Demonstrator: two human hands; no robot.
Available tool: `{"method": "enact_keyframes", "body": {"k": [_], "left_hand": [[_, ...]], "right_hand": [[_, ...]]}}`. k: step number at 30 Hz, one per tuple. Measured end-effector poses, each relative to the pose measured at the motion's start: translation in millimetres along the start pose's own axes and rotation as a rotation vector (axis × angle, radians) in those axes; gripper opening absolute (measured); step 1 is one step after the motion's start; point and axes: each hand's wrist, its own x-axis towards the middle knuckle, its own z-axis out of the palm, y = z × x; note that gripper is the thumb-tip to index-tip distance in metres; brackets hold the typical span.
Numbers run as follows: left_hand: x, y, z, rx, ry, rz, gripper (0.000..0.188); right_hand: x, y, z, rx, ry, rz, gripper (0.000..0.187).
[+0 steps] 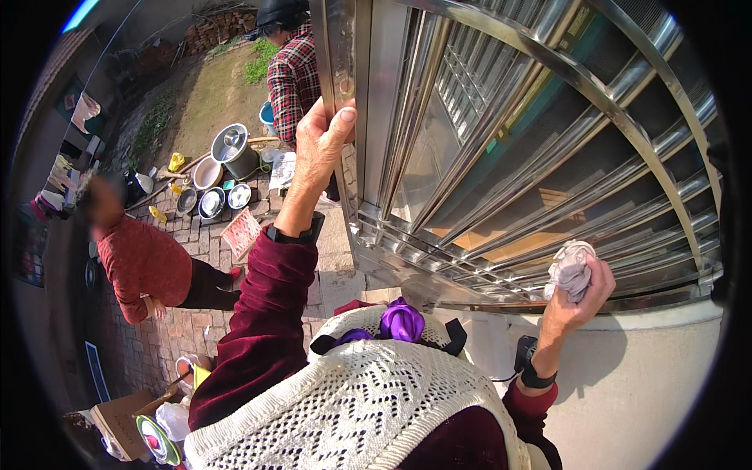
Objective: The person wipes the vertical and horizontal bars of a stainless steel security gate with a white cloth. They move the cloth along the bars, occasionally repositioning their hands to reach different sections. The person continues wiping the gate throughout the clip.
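Observation:
My left hand [315, 157] is raised and closed around the edge of an upright metal frame post [340, 51], with the thumb on its near face. Shiny metal bars [513, 117] of a window guard stretch from beside that post to the right, with window glass behind them. Down at the right, my right hand [586, 301] grips a crumpled greyish-white cloth [570, 270]. The cloth is close to the lower bars; whether it touches them I cannot tell. Both forearms are in dark red sleeves.
A person in a red top [153, 258] stands at the left, and another in a checked shirt [294, 78] is behind the post. Basins and a large metal pot [235, 160] sit on the brick paving. A pale ledge [642, 376] runs below the bars. A cardboard box [117, 427] lies lower left.

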Motion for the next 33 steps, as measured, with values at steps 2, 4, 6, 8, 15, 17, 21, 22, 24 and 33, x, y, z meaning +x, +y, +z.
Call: {"method": "enact_keyframes", "body": {"k": [2, 4, 6, 8, 15, 17, 21, 22, 24, 33], "left_hand": [[0.4, -4.5, -2.1, 0.036, 0.054, -0.048, 0.046], [1.2, -7.9, -3.3, 0.097, 0.083, -0.033, 0.050], [2.9, -10.3, -4.6, 0.085, 0.107, -0.052, 0.051], [3.7, -11.2, -8.0, 0.152, 0.068, -0.055, 0.056], [7.3, -25.4, -9.1, 0.270, 0.136, 0.007, 0.079], [8.0, -27.2, -9.7, 0.275, 0.105, 0.022, 0.079], [9.4, -30.6, -7.9, 0.246, 0.136, 0.061, 0.078], [9.3, -32.0, -7.0, 0.203, 0.143, 0.054, 0.078], [8.3, -33.9, -7.8, 0.202, 0.123, 0.082, 0.079], [7.7, -42.9, -23.1, 0.204, 0.070, 0.004, 0.086]], "right_hand": [[5.5, 9.7, 2.5, -0.067, 0.052, -0.022, 0.043], [3.8, 19.3, 11.2, -0.112, 0.039, 0.000, 0.043], [-6.2, 27.0, 24.7, -0.102, 0.079, -0.023, 0.042], [-26.3, 29.6, 33.9, -0.080, 0.055, 0.012, 0.045], [-56.7, 15.9, 22.3, 0.018, -0.222, 0.230, 0.048], [-38.7, 3.4, 17.7, 0.036, -0.125, 0.173, 0.050], [19.5, -26.7, 10.7, 0.048, 0.026, -0.078, 0.053], [35.5, -33.0, 9.2, 0.060, 0.066, -0.150, 0.054], [63.9, -42.3, 9.8, 0.032, 0.141, -0.210, 0.057], [1.9, -20.8, 65.4, -0.091, 0.081, -0.348, 0.048]]}}
